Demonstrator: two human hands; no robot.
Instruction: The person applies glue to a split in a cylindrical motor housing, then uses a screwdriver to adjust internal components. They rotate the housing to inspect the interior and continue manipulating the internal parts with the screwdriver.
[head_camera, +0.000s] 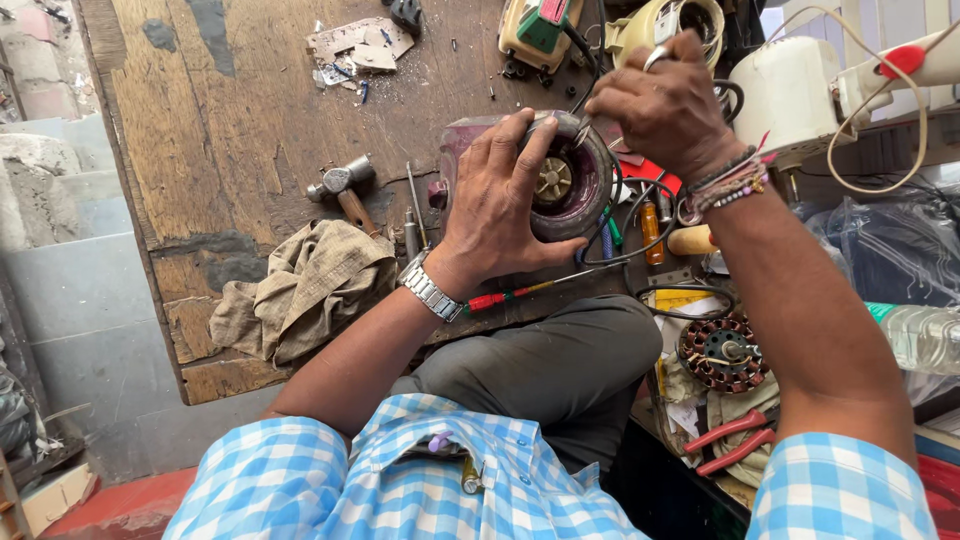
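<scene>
A: Head view, and your left hand (500, 200) is clamped around the round maroon motor housing (560, 185), centre of the frame, steadying it on the wooden bench (240, 130).

B: And your right hand (665, 105) comes in from the upper right, fingertips pinched on something thin at the housing's top rim. Too small to say what it is.

A: So both grips are clenched, left on the housing, right on that small piece. By the look of it, you're working at the rim beside the pale fan hub (552, 180).

B: I'd judge the next move calls for a steady left hold and fine fingertip control, since wires crowd that right edge.

A: Around you: a hammer (343, 188) left of the housing, a crumpled rag (305, 285) below it, and red pliers (735, 440) at lower right, beneath a wound stator (722, 352).
</scene>
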